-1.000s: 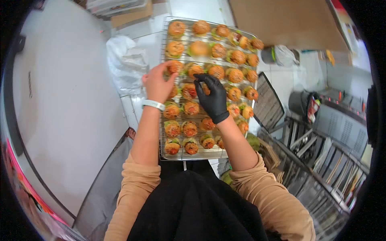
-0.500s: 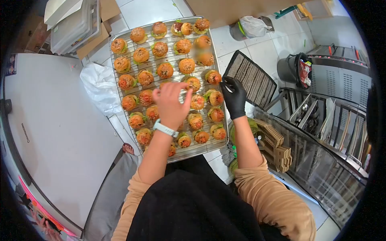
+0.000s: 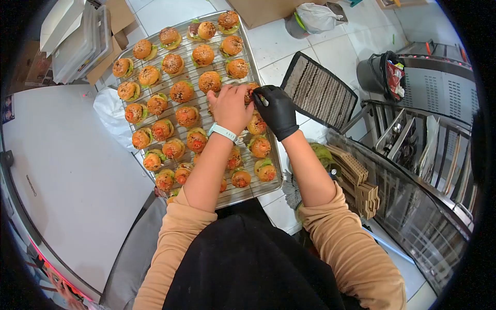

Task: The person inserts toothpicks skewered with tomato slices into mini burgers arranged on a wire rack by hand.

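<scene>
Rows of small sesame-topped burgers stand on a wire rack in a metal tray. My bare left hand, with a pale watch band at the wrist, reaches over the right part of the rack, its fingers bent at a burger near the right edge. In a black glove, my right hand touches the other side of that burger, thumb and fingertips brought together. Whether something small is pinched there is too small to tell. My left hand and forearm hide some burgers.
A striped mat lies on the tiled floor right of the tray, near a dark bucket and a metal rack. Folded cardboard stands at the lower right. A white appliance fills the left; plastic boxes sit upper left.
The view has shifted, and the tray appears farther left and turned. My left hand has moved right across the rack, close to my right hand, both now at one burger near the right edge.
</scene>
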Motion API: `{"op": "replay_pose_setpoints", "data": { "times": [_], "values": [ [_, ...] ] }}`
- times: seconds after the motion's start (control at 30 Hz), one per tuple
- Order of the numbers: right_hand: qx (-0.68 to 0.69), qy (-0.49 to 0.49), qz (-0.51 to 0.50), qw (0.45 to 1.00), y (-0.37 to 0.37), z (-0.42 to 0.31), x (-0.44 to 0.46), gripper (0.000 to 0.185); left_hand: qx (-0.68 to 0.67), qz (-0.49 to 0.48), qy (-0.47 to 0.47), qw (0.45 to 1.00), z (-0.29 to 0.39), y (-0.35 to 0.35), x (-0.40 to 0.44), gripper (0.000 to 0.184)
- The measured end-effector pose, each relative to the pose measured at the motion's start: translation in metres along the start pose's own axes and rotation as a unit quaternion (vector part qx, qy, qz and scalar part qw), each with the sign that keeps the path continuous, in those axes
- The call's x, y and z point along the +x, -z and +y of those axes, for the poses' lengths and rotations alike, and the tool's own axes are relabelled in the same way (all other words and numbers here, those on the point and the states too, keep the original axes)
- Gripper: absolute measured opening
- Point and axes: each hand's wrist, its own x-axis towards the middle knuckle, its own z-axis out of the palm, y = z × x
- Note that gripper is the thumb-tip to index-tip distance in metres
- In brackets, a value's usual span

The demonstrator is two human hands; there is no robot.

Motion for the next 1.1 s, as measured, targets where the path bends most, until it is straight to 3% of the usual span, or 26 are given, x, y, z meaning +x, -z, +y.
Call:
{"op": "replay_pose_setpoints", "data": {
  "times": [0.3,0.7,0.8,1.1],
  "values": [
    [0.018,-0.019,-0.020,0.999,-0.001,0.005,-0.003,0.015,-0.013,-0.023,0.020,0.999,0.004,-0.003,0.001,0.037],
    [0.011,0.048,-0.017,0.999,-0.012,0.017,-0.001,0.007,0.004,-0.005,0.014,1.000,0.004,-0.007,0.001,0.034],
    [-0.006,0.029,-0.052,0.998,-0.013,0.022,-0.001,0.016,-0.008,-0.003,0.019,1.000,0.002,-0.011,0.001,0.036],
    [0.090,-0.073,0.036,0.993,0.010,0.012,-0.015,0.031,-0.047,0.022,0.000,0.999,0.005,0.015,-0.011,0.044]
  ]
}}
